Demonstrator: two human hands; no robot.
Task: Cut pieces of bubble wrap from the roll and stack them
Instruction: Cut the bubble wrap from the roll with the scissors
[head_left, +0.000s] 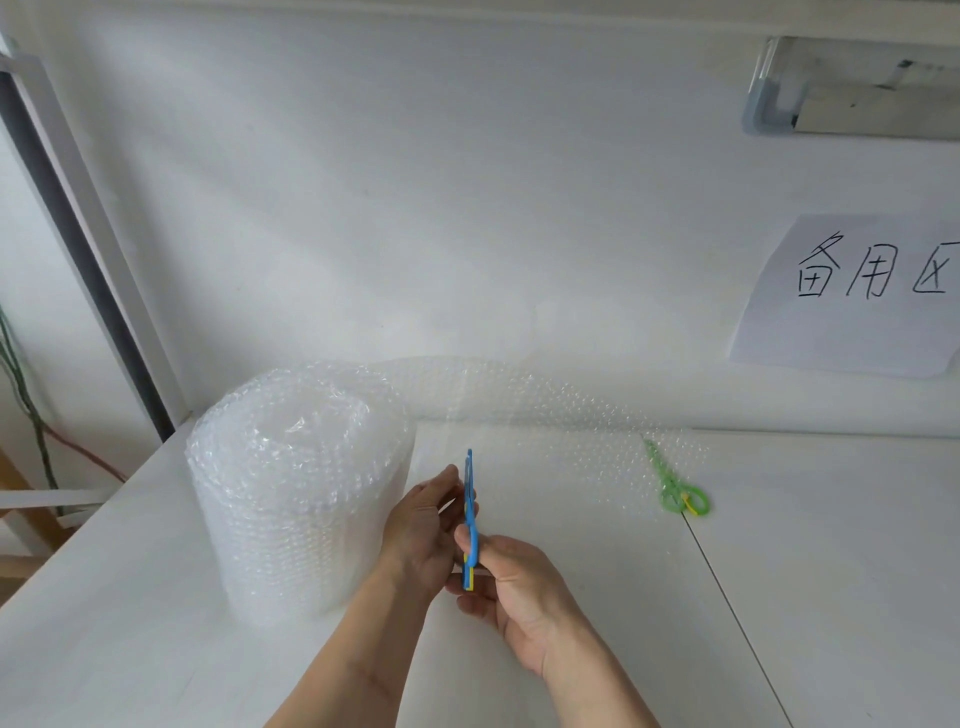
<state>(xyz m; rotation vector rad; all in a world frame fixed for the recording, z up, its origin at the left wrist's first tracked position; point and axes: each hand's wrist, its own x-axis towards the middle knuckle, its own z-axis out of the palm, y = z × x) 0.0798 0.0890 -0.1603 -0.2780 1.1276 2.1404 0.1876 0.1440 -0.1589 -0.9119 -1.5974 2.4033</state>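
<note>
White wall backs the pale counter (779, 571), where the bubble wrap roll (301, 488) stands upright at the left, its loose sheet (545, 410) trailing right under green scissors (678, 486). Both hands hold blue scissors (470, 514) edge-on: left hand (423, 525) pinching near the blades, right hand (511, 582) with its grip closed on the handles. Wrap looks light, floppy and slippery, so I would pinch the free edge taut

Two scissors (470, 514), one roll (301, 488)
</note>
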